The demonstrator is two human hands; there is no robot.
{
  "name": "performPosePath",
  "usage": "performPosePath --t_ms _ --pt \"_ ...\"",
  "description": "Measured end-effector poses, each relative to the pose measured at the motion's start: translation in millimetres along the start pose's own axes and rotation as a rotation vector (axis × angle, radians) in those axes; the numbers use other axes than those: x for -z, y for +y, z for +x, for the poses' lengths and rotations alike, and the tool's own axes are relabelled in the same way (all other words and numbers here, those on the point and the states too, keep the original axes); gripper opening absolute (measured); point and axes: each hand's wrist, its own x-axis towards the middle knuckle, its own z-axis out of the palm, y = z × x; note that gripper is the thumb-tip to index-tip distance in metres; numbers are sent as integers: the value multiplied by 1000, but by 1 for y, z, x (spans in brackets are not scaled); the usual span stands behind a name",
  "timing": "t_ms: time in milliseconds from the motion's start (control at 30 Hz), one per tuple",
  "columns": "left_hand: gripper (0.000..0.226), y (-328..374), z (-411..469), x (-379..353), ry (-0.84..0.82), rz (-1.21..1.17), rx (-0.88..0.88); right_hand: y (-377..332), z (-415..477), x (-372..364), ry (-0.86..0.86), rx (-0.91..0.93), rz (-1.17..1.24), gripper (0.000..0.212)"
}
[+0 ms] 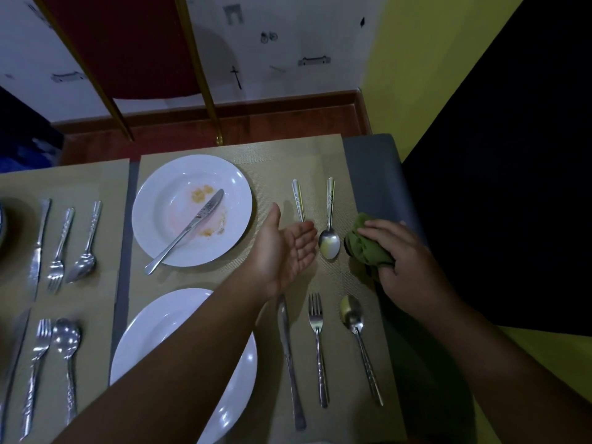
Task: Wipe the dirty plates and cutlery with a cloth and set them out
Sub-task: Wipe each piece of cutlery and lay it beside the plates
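green cloth (368, 251) in right hand (405, 254) fingers (381, 226), mat (272, 165) edge | left hand (283, 251) fingers (304, 230) wide

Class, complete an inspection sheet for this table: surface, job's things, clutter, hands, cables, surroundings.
Surface: tan placemats on a grey table.
Job's things: far plate stained, with a knife lying in it; near plate partly hidden by the left forearm; spoon between the hands; green cloth.
Clutter: nothing seen.
Hands: left hand open, palm up; right hand grips the cloth.
Cables: nothing seen.
Surroundings: red chair, patterned wall.
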Motion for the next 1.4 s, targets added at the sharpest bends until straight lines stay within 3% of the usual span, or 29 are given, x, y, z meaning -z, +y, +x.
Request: performPosePath --t_ms 533,900,1200,1267,1400 --pt "95 -6 14 -17 38 131 -4 -4 -5 4 -12 -22 1 66" --pt "96 7 -22 13 57 -27 -45 -34 16 -14 -50 65 -19 67" --pt "93 43 -77 75 136 -131 -153 -104 52 -59 -83 129 26 65" --pt "90 55 -89 96 200 -88 -165 -122 59 -70 -90 122 42 64" --pt "72 78 -97 142 515 152 -174 -148 70 -89 -100 110 71 65"
